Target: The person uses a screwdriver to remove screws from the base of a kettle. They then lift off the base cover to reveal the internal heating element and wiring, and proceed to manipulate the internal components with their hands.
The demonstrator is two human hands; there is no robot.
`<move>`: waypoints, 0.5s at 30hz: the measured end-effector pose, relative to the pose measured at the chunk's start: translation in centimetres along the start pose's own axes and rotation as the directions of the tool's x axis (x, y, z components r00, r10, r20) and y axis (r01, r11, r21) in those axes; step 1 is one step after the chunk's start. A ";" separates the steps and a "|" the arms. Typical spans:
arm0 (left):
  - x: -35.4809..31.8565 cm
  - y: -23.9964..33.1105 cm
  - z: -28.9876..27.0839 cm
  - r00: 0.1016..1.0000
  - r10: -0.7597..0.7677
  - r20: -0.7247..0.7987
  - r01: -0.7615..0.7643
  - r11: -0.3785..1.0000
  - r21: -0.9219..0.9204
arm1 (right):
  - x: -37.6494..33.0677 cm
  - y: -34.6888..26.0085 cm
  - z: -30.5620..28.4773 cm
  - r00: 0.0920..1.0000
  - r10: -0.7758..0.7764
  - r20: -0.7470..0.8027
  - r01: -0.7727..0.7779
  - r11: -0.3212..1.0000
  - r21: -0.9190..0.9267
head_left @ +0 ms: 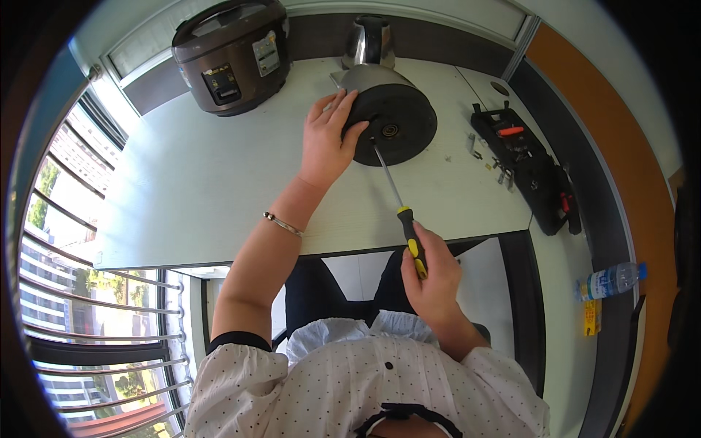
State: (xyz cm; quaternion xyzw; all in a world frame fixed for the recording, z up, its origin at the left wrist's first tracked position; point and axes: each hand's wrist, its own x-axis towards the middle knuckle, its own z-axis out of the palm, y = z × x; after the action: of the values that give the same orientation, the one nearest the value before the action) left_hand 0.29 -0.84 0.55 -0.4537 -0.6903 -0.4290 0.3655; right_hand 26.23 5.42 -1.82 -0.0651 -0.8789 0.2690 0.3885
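Note:
An electric kettle [404,109] is tipped over on the white table, its round black underside turned towards me. A ringed connector sits near the middle of that underside. My left hand [330,139] grips the left edge of the base, with the thumb on the black face and the fingers over the side. In my right hand [432,274] is a screwdriver [390,179] with a black and yellow handle. Its shaft points away from me and its tip meets a small hole in the underside, left of the connector. Whether a screw sits there cannot be made out.
A brown rice cooker [234,62] stands at the back left. Behind the kettle is a shiny steel vessel [358,44] with a black handle. On the right lie an open black tool case [537,179] and small loose metal bits [504,177]. A water bottle [613,281] lies farther right.

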 end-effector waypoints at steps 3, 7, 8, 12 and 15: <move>0.0 0.2 0.0 1.000 -0.012 0.026 0.013 1.000 -0.005 | -0.8 1.0 0.1 0.973 0.227 -0.034 -0.215 0.953 0.215; 0.0 0.0 0.6 1.000 0.004 0.009 -0.004 0.999 -0.039 | -0.1 1.5 -1.1 0.713 0.628 0.311 -0.616 0.351 0.705; -0.1 0.0 0.7 1.000 -0.007 0.005 0.007 0.998 -0.058 | 0.3 1.7 -1.2 0.667 0.638 0.386 -0.614 0.176 0.770; -0.4 -0.1 0.6 1.000 -0.026 0.012 0.026 0.998 -0.063 | 0.9 2.6 -1.7 0.513 0.544 0.664 -0.594 -0.333 0.732; -0.4 0.0 0.5 1.000 -0.026 0.014 0.027 0.998 -0.059 | 1.1 3.1 -2.0 0.463 0.363 0.809 -0.534 -0.614 0.581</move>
State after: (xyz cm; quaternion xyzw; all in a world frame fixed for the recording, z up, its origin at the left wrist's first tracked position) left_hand 0.34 -0.49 0.02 -0.4581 -0.6855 -0.4511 0.3417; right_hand 26.61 9.24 -1.65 -0.1792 -0.1735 0.9680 0.0275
